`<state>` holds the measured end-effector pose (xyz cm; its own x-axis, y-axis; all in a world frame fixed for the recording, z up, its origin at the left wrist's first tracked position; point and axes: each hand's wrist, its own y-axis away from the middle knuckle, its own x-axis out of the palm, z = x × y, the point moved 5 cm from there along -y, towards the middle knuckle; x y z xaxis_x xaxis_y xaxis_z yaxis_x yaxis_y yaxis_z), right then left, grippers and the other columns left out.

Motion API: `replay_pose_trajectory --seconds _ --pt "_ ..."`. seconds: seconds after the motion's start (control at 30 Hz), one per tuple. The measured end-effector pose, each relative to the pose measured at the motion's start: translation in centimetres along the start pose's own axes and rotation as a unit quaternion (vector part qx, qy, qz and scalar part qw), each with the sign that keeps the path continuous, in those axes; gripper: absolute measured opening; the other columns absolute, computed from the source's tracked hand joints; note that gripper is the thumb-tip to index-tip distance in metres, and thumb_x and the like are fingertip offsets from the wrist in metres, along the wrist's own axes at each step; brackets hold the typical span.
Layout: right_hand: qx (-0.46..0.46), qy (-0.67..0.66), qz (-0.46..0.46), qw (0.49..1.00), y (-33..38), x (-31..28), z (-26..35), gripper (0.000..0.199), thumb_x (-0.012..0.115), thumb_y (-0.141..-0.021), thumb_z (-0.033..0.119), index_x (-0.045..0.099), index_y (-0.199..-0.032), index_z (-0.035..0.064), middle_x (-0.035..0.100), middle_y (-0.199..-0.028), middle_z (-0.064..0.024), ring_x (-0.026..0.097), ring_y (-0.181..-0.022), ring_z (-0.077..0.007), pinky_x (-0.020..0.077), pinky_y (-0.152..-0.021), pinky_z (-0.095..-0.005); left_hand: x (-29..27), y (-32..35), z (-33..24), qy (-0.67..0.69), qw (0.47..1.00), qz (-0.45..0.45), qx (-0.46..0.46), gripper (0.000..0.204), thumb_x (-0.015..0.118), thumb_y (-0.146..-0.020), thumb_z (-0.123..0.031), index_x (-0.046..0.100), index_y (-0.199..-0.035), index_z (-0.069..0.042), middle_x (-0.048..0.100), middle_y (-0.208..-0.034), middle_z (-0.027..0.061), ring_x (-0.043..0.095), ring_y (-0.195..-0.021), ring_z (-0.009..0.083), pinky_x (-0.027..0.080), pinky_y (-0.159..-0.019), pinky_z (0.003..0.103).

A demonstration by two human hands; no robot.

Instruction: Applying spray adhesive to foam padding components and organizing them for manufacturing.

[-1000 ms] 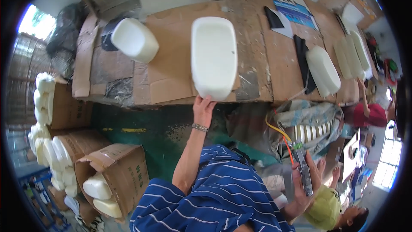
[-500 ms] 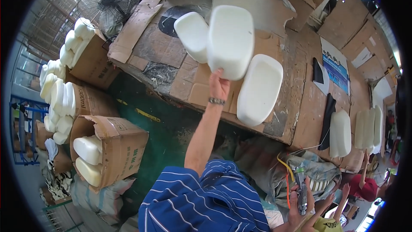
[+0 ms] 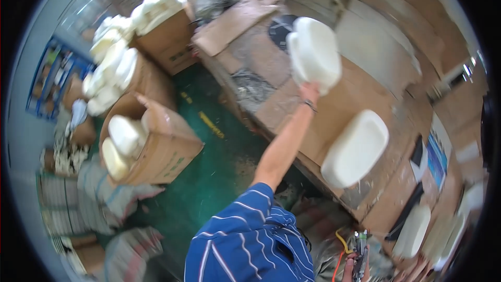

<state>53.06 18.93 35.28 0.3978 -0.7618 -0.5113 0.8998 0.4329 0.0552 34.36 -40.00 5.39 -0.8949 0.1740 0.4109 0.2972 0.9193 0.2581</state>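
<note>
My left hand reaches over the cardboard-covered table, its fingers closed on the near end of a white foam pillow. A second white pillow shows behind its left edge; whether the two touch I cannot tell. Nearer to me and to the right, another white contoured pillow lies on the table. At the lower right, my right hand grips a metal spray gun, with yellow and orange hoses beside it.
On the left, open cardboard boxes hold white and cream pillows. Woven sacks lie on the green floor. More pillows stand along the table at the right, where another person's hands show.
The view has turned, shifting the scene. My left hand has carried its pillow away from the right-hand pillow, over the one at the left. My right hand still holds the spray gun.
</note>
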Motion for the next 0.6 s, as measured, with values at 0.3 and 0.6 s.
replay_pose_trajectory --seconds 0.3,0.6 --pt "-0.092 0.040 0.169 0.981 -7.3 6.3 0.7 0.042 0.069 -0.094 0.010 0.060 -0.135 0.0017 0.069 -0.116 -0.0124 0.064 -0.099 -0.0181 0.0521 -0.081 -0.0284 -2.3 23.8 8.1 -0.329 0.881 0.319 0.116 0.085 0.085 -0.059 -0.059 0.059 -0.117 -0.003 0.061 -0.115 0.0238 0.056 -0.113 0.0416 0.044 -0.101 0.051" --pt "-0.127 0.102 0.212 0.963 -11.7 9.5 3.3 0.039 0.069 -0.094 0.012 0.062 -0.131 0.0011 0.069 -0.110 -0.0115 0.062 -0.093 -0.0172 0.0513 -0.078 -0.0291 -3.1 32.2 8.7 -0.353 0.891 0.282 -0.039 0.094 0.083 -0.057 -0.026 0.040 -0.140 -0.011 0.047 -0.125 0.0225 0.047 -0.123 0.0421 0.042 -0.105 0.049"
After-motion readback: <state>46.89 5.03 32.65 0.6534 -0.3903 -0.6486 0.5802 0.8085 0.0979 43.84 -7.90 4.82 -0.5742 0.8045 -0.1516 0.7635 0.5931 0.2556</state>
